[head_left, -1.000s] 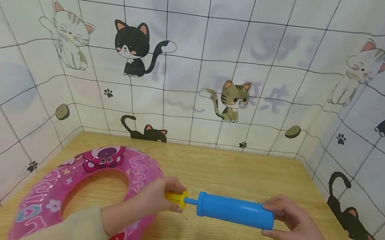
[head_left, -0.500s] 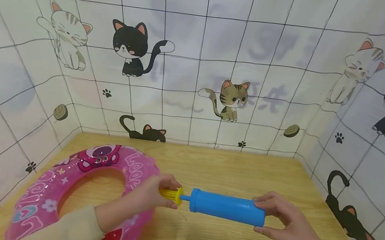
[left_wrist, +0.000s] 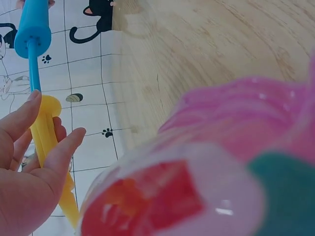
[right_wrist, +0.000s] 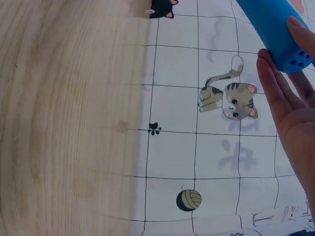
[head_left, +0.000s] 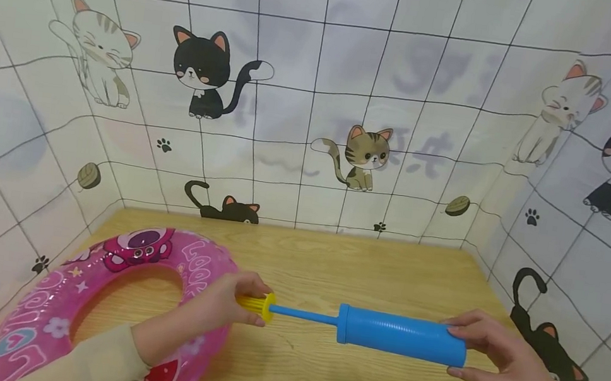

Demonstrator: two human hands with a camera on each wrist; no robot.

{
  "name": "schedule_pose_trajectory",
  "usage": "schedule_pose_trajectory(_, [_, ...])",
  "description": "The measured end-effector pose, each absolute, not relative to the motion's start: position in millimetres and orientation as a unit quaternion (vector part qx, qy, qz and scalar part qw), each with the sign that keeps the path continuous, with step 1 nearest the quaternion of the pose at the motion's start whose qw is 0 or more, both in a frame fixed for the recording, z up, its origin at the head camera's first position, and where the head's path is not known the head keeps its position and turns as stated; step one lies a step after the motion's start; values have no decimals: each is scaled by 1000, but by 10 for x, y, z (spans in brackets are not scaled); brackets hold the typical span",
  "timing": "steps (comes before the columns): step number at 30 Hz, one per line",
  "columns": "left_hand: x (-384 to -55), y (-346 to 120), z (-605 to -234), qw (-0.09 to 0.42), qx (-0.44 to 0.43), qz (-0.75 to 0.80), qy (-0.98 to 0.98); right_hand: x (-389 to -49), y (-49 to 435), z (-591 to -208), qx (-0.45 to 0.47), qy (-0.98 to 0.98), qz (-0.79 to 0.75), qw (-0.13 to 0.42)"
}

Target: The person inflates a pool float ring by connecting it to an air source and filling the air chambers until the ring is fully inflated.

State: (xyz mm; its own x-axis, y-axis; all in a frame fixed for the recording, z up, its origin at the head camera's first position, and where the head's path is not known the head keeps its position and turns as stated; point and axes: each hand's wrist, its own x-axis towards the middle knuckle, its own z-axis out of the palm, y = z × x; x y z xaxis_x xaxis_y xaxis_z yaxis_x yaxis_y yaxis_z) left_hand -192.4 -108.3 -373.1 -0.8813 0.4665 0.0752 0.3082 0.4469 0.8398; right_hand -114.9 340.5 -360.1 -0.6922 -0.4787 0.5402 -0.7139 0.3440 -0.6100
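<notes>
Left hand: A person's left hand [head_left: 220, 301] pinches a yellow handle [head_left: 254, 304], fingers curled over the top and thumb beneath, with little room to spare.
Right hand: At the other end, the right hand [head_left: 507, 361] grips the base of a blue pump barrel [head_left: 402, 336], spread about as wide as the barrel is thick, thumb under and fingers above.
Pump: Held crosswise above a wood-grain table [head_left: 284, 366], near level, with a slim blue rod [head_left: 304, 314] standing well out between handle and barrel.
Base: Small holes [right_wrist: 299, 59] mark the barrel's end in the right wrist view; the fingers lie along the side, leaving those in sight uncovered.
Ring: A pink inflatable ring [head_left: 56, 327], rounded in shape and printed with a bear, lies to the left, partly behind the left forearm and its cream sleeve [head_left: 95, 362].
Stroke: The step in hand appears to be working the rod along the barrel. It is best done in one straight line, handle and barrel level, since a sideways pull could bend so thin a rod.
Grip: A firmer hold further round the barrel would likely steady it; the fingertip grasp at the base might slip under a hard push.
Limit: Easing off near full reach should spare the collar.
</notes>
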Motion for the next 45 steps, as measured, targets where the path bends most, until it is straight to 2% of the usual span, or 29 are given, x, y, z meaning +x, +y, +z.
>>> schedule_pose_trajectory(5, [-1932,-1155,-3746,82,230,473,847,-1125,3488,-3565,369,-812,428,146])
schedule_pose_trajectory(13, [-1911,-1178,-3792,81,236,477,843,-1130,3570,-3559,376,-790,472,111])
schedule_pose_trajectory(25, [-1870,-971,-3784,79,231,463,852,-1246,3093,-3651,350,-781,512,72])
schedule_pose_trajectory(34, [-1790,-730,-3763,103,224,484,840,-1269,2805,-3673,372,-778,501,74])
schedule_pose_trajectory(40, [-1766,-653,-3742,125,213,511,824,-1179,2865,-3659,388,-787,468,104])
schedule_pose_trajectory(45, [-1822,-733,-3768,121,219,513,821,-1142,3013,-3616,396,-798,440,118])
